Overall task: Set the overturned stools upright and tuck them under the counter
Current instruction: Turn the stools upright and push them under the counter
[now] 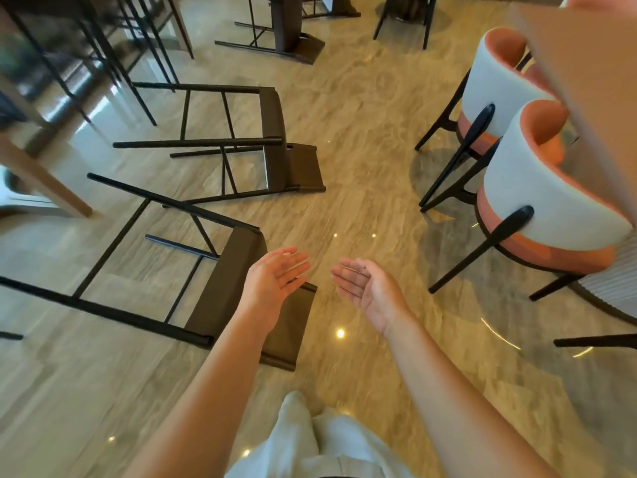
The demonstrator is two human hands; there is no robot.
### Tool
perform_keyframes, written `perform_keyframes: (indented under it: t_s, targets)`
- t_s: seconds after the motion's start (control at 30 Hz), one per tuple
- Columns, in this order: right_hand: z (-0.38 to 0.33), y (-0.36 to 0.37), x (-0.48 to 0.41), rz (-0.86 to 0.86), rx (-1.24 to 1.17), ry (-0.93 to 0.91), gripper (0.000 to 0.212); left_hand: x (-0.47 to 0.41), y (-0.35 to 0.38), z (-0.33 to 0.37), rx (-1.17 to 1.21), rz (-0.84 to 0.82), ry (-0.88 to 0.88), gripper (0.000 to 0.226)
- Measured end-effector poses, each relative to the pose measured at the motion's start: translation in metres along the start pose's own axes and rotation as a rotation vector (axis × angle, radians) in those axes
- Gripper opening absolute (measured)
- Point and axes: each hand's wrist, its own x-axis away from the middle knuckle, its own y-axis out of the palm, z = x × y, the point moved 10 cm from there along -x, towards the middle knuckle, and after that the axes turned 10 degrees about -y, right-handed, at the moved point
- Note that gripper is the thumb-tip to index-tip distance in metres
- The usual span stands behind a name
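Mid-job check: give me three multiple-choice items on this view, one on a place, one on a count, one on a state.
1. The nearest stool lies:
A. on its side on the floor, below the left hand
B. on a tabletop
C. under the counter

2. Overturned stools in view:
A. one
B. three
C. six

3. The hands are:
A. fists
B. gripping a stool leg
C. open, holding nothing

Key:
1 A: its legs point left along the floor.
2 B: the nearest stool, middle stool and far stool all lie sideways.
3 C: the left hand and right hand show straight fingers, palms up.
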Motion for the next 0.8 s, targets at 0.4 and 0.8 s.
perform_keyframes:
  t_s: [0.4,0.8]
  targets:
    - [-0.011,0.068,-0.055,-0.132,0.054,0.033,0.032,-0.023,-0.037,0.045,0.011,0.100,0.045,0.025]
    - [-0.047,0.083,-0.136,-0.378,0.321,0.161,0.029,-0.053,-0.011,0.069,0.269,0.302,0.186,0.034]
